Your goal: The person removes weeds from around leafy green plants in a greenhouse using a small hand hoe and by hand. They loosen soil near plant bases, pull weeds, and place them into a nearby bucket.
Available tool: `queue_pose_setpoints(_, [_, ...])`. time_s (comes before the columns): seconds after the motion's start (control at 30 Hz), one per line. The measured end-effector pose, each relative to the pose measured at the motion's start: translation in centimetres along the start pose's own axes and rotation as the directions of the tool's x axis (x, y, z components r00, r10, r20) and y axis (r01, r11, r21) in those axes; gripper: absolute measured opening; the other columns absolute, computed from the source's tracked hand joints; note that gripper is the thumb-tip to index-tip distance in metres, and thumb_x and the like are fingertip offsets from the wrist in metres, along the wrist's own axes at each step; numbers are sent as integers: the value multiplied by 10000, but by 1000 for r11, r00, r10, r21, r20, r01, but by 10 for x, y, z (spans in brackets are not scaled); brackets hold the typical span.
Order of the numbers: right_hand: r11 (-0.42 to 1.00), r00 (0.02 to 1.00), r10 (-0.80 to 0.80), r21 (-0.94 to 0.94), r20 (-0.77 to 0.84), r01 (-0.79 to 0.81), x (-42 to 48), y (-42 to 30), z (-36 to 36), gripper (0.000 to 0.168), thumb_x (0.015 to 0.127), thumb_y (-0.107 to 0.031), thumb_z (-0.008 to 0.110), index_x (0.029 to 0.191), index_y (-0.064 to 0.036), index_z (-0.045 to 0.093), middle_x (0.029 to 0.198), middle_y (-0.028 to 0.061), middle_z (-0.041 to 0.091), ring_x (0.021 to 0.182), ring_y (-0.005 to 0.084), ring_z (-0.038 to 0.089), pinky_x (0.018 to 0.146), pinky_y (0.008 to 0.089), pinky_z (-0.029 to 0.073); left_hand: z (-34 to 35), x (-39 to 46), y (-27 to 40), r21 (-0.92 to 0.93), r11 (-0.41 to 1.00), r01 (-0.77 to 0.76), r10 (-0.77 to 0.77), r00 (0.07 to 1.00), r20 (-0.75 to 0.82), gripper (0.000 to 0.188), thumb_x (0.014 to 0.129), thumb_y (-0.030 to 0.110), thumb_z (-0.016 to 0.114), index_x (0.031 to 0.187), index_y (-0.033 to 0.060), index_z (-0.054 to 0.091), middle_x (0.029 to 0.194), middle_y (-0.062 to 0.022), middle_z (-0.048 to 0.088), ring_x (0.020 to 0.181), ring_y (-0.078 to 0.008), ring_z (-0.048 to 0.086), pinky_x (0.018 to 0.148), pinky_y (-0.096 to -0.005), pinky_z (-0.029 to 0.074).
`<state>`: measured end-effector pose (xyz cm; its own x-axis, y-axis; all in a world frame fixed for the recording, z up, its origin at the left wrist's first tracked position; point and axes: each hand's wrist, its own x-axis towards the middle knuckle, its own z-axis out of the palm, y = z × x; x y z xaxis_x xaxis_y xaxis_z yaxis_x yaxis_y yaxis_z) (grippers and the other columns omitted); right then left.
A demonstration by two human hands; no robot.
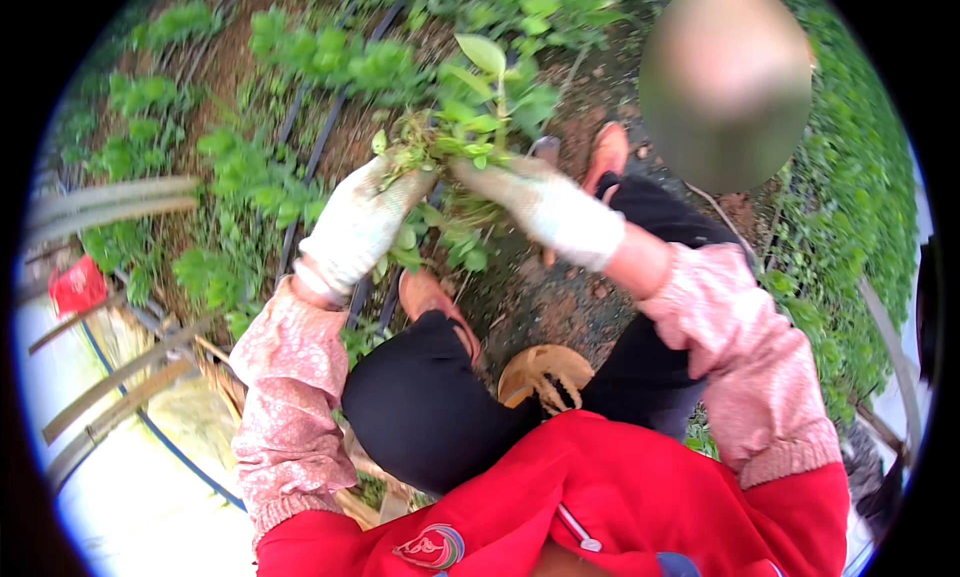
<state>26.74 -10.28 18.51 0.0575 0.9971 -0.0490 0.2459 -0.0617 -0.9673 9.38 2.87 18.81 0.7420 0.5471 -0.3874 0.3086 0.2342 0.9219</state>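
My left hand (pixel 367 217), in a white knitted glove, grips one side of a clump of pulled green plants (pixel 420 145) with tangled stems. From the other side my right hand (pixel 540 202), gloved alike with a soiled finger part, closes on the same clump. A leafy shoot (pixel 499 96) rises above the right fingers. More loose stems and leaves (pixel 465 220) hang or lie below the hands; which of the two cannot be told. The fingertips are partly hidden by leaves and blurred.
Rows of leafy plants (pixel 330 59) grow ahead and left, with black drip lines (pixel 322 138) between them. Dark ground cover strewn with soil (pixel 525 307) lies between my shoes. A blurred person's head (pixel 727 81) is at upper right. Wooden slats (pixel 120 397) and a red object (pixel 77 286) are left.
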Motion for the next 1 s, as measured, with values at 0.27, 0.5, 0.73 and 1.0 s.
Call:
queue_pose_setpoints(0.27, [370,911,302,915,-280,158,-4,-13,-20,674,868,-375,629,1389,-83,318,1210,121,530,1078,235,516,881,373,448,95,44,59,740,514,-435,423,878,223,396,795,96,506,1167,-8,423,1000,-197,580,884,-335,602,780,-392,480])
queue_pose_setpoints(0.5, [976,498,113,191,-860,109,-19,12,-142,281,813,-7,423,1070,24,533,843,176,622,734,302,615,685,393,508,186,-10,152,-422,895,-142,276,921,276,680,830,82,537,1437,-11,245,1495,-135,249,1360,-233,284,1109,-351,251])
queue_pose_setpoints(0.73, [978,194,144,170,-970,122,-12,49,-381,150,894,-149,519,1006,-69,579,943,146,625,769,228,631,565,334,535,117,-86,158,-202,902,-381,380,924,-44,483,891,67,484,1351,-49,391,1384,-135,421,1288,-228,407,1054,-308,342])
queue_pose_setpoints(1.0, [789,251,549,593,-797,157,-29,105,-489,115,909,-173,532,944,-83,593,886,126,640,716,224,636,558,333,547,-21,-275,-6,36,980,-195,173,752,-636,411,971,215,438,1319,-3,447,1342,-109,457,1216,-218,461,1032,-352,370])
